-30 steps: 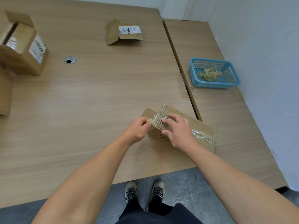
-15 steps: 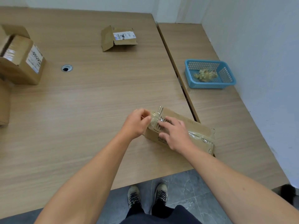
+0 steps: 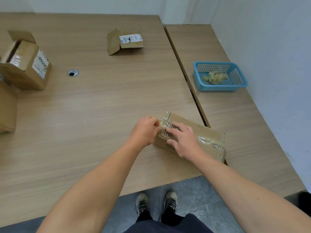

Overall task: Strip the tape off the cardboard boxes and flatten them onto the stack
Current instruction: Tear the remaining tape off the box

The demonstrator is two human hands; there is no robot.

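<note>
A low cardboard box (image 3: 207,132) lies closed on the bench (image 3: 101,106), near its front edge and beside the seam with a second bench (image 3: 244,123). Clear tape (image 3: 166,117) runs along its top and wrinkles over the right end. At the left end a strip of it stands lifted off the cardboard. The left hand (image 3: 144,132) has its fingers curled together, pinching that loosened tape at the box's left edge. The right hand (image 3: 183,140) lies on the box top with fingers apart and nearly straight, pressing down, its thumb against the near side.

On the second bench, well apart from the box, a blue basket (image 3: 218,87) holds a crumpled yellowish wad of tape (image 3: 215,77) and nothing else that shows. At the far middle of the bench lies a flattened box (image 3: 126,42) with a white label. At the left stands an open box (image 3: 27,64) with a flap raised; its inside is too dark to tell. Just beside it, another box (image 3: 6,108) is cut off by the edge.
</note>
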